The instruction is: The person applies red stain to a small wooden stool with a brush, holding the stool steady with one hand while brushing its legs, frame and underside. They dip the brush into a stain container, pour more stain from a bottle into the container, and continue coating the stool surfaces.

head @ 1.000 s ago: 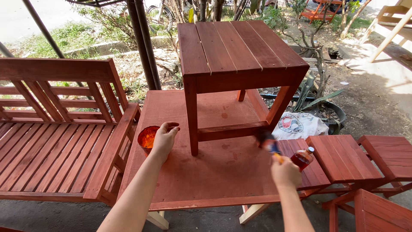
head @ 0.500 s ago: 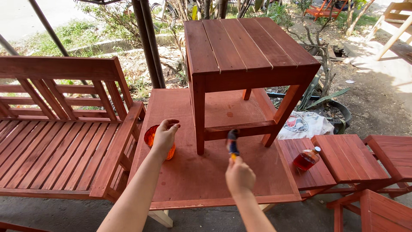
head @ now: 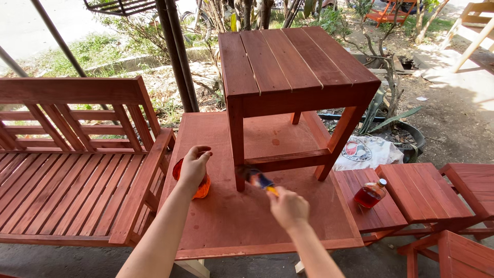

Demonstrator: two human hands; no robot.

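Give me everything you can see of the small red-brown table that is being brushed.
The small table looks like wood, stained glossy red-brown, with a slatted square top, square legs and a low crossbar. It stands upright on a flat reddish board. The brush, held in the right hand, touches its front left leg near the foot. The left hand rests on an orange cup beside it.

A small table (head: 293, 77) stands on the far half of the desk (head: 231, 226), and a bench (head: 72, 170) sits just left of the desk. On the desk's left part a cup (head: 201, 188) lies under the left hand (head: 194, 167), while the right hand (head: 289, 207) holds a brush (head: 254, 178) at the table's near left leg. To the right, a bottle (head: 370, 194) stands on a low stool (head: 396, 198), with a sack (head: 368, 152) behind it.
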